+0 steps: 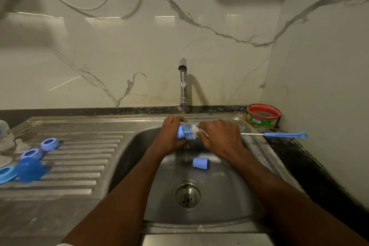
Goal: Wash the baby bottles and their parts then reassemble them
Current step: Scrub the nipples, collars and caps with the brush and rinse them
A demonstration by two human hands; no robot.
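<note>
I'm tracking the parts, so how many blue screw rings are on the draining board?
3: one ring farthest back, one ring just in front of it, and one ring at the left edge, partly cut off. More may lie out of view.

A: Light?
B: Dim, warm-ish, from above. Glare strips on the far wall tiles (99,18); soft sheen on the sink (219,191) basin.
A: Shadows?
B: Tap (183,84) casts one to its right on the wall. Big dark patches top left & top right.
A: Sharpness?
B: Centre ok, slightly soft. Blue parts (30,169) at left edge blurred. Wide-angle bend: counter edge curves, forearms stretched near cam.
</note>
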